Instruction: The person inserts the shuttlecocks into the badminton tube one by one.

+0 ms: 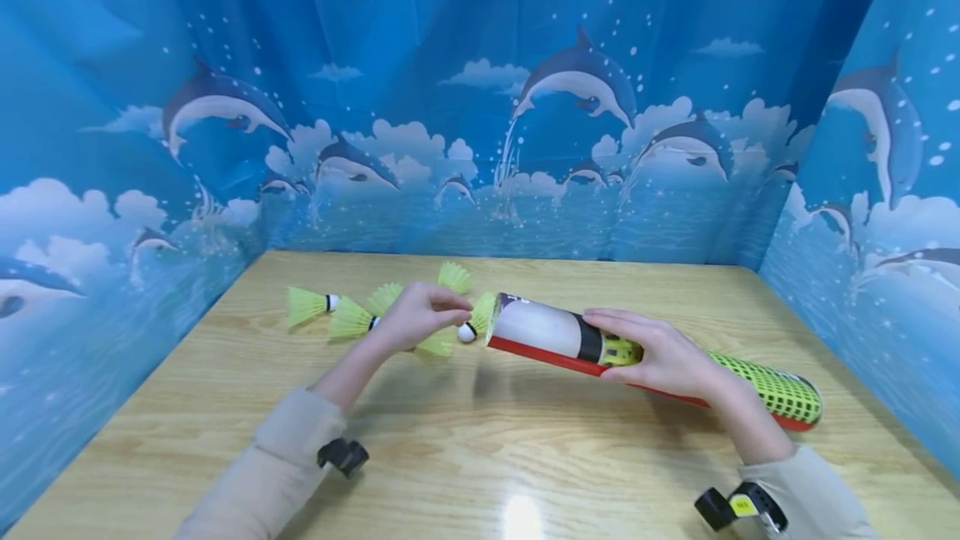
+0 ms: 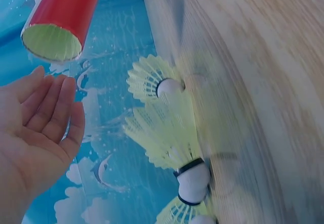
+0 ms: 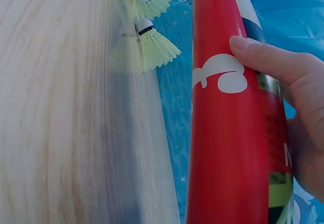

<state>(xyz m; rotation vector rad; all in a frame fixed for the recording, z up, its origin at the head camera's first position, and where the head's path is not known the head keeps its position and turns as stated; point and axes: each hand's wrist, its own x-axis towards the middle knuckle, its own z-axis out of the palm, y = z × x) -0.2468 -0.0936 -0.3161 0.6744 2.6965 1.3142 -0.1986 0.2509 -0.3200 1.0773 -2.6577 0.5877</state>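
Note:
My right hand (image 1: 663,357) grips a long shuttlecock tube (image 1: 540,330), thumb on its red side (image 3: 228,133) in the right wrist view. The tube is tilted, its left end raised above the table. In the left wrist view, the round mouth (image 2: 52,42) faces my left hand (image 2: 43,125), and yellow-green ribbing shows inside. That hand holds nothing; its fingers are loosely bent just short of the mouth. Beside the mouth in the head view is a yellow shuttlecock (image 1: 467,332) with a white cork. Another shuttlecock (image 1: 435,347) is partly hidden behind the left hand.
Several more yellow shuttlecocks (image 1: 306,307) lie on the wooden table (image 1: 480,457), left of the tube. One shuttlecock (image 1: 453,276) lies farther back. A blue dolphin-print curtain (image 1: 420,190) borders the table at the back and sides.

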